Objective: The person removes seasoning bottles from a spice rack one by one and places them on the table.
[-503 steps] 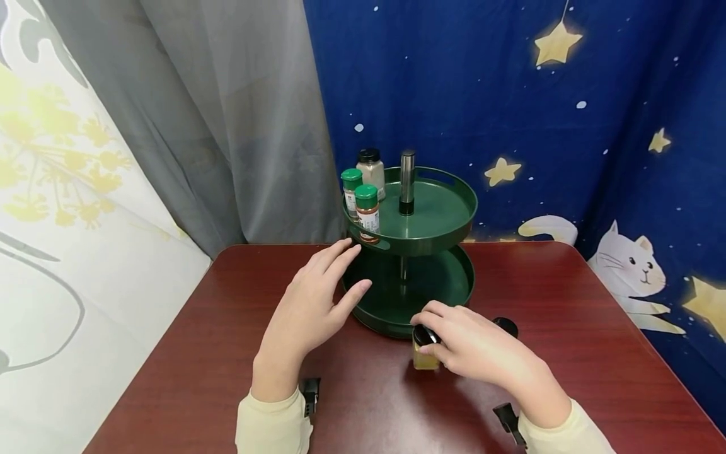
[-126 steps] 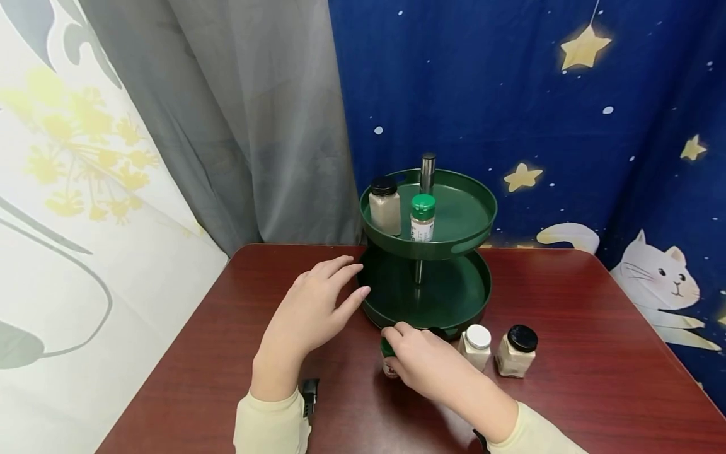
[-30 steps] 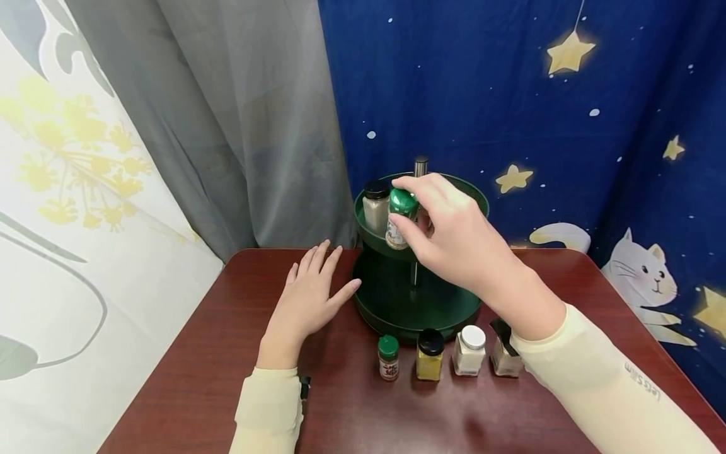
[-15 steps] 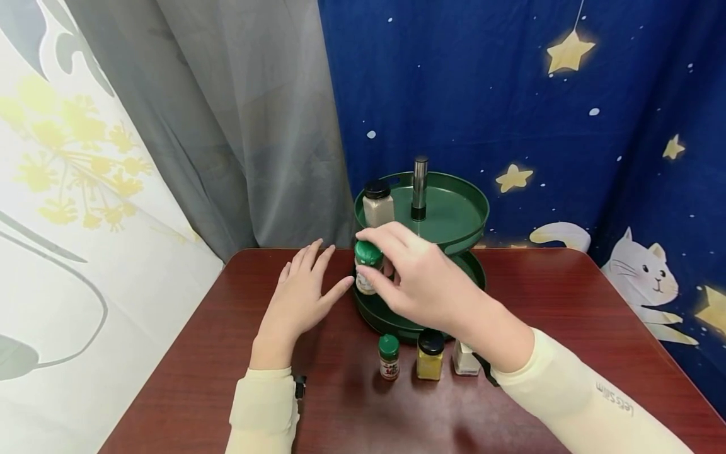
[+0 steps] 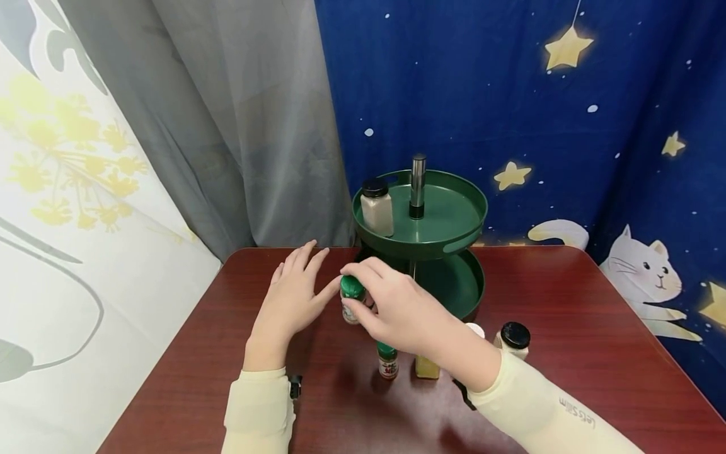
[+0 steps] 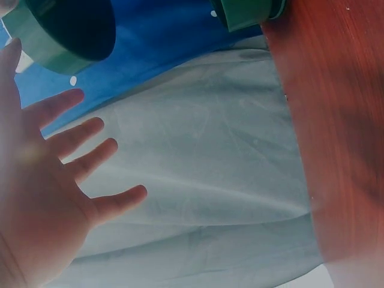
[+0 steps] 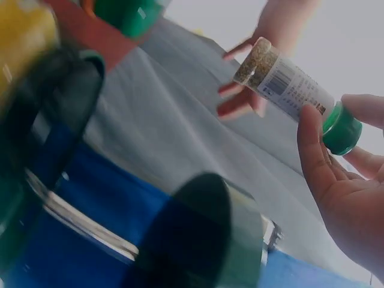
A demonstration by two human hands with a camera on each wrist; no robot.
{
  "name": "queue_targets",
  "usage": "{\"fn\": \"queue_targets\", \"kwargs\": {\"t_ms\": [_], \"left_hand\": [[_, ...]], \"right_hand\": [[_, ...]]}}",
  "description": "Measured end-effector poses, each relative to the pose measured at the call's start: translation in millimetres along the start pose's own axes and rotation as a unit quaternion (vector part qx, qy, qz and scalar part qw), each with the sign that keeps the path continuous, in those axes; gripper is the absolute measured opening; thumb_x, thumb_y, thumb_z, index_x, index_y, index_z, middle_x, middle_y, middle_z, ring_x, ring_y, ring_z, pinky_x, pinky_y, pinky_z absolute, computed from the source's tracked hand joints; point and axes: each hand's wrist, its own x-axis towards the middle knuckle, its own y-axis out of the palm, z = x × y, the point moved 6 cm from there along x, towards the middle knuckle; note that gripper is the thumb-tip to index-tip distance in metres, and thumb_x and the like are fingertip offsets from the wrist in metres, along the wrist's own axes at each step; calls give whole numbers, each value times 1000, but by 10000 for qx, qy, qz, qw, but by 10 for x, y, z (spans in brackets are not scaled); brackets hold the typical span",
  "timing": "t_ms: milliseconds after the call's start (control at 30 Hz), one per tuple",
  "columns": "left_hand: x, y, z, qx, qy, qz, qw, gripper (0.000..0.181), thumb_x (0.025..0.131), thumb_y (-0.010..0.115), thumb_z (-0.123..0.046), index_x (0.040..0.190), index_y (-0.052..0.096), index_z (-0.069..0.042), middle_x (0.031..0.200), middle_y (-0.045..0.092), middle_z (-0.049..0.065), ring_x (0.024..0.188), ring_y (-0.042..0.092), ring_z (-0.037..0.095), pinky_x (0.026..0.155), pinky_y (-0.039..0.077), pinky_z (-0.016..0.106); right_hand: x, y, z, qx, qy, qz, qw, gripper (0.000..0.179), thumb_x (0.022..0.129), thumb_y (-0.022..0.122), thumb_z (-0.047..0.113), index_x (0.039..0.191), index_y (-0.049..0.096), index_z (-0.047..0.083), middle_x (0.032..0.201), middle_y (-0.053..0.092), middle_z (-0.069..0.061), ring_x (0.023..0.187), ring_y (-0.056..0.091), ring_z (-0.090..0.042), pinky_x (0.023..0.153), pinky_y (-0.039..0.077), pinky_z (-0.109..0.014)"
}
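In the head view my right hand (image 5: 397,309) pinches a green-capped spice jar (image 5: 352,291) by its cap and shoulder, in front of the two-tier green turntable rack (image 5: 437,236). Brown grains and a white barcode label show on the jar in the right wrist view; its base is clear of any surface there. My left hand (image 5: 289,302) is just left of the jar, fingers spread and straight, holding nothing. A tall jar with a black lid (image 5: 377,211) stands on the rack's upper tier. Below my right hand, another green-capped spice jar (image 5: 388,367) stands on the table.
Right of that jar stands a yellow-filled jar (image 5: 427,368), its lid hidden by my right hand. A white-lidded jar (image 5: 475,329) is mostly covered by my right forearm. Farther right stands a black-lidded jar (image 5: 513,339). Curtains (image 5: 272,126) hang behind the table (image 5: 227,378).
My right hand has carried the green-capped spice jar from the upper tier down and left, beside my left hand. Earlier, two green-capped jars stood up there; the other is now on the table.
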Motion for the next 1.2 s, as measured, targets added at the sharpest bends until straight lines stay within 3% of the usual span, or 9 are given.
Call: {"fn": "queue_targets", "kwargs": {"t_ms": [167,333,533,767,1200], "left_hand": [[2,-3,18,32,-63,3,10000,83,102,46,-75,163,44,-20,176,28,10,162,28,35,129,23,71],[2,0,13,-66,-81,38,9999,83,102,47,-76,161,47,-18,176,28,10,161,29,36,129,22,72],[-16,2,-3,-81,-66,65,9999,80,102,49,-74,161,49,-19,176,28,10,161,30,35,129,23,71],[-16,-1,-12,-148,-60,131,9998,79,102,51,-72,160,50,-18,176,29,10,161,31,36,129,22,72],[-20,35,-30,-210,-69,236,9995,74,103,55,-66,158,52,-18,175,30,10,161,31,35,129,22,72]], "right_hand": [[-82,295,-57,-39,141,423,9990,40,102,73,24,137,63,8,115,65,-2,82,62,-6,75,58,-16],[-134,554,-126,-475,319,902,9943,39,100,76,28,132,65,9,110,69,-1,84,62,-7,77,61,-19],[-149,826,-205,-1001,565,1677,9791,34,97,78,31,124,68,13,105,72,1,89,62,-11,75,60,-23],[-132,1057,-252,-1041,791,2388,9622,29,95,80,27,119,69,14,99,72,1,86,63,-12,75,58,-24],[-174,1185,-298,-981,919,2534,9580,30,96,80,26,122,70,14,100,72,0,81,63,-7,75,59,-24]]}}
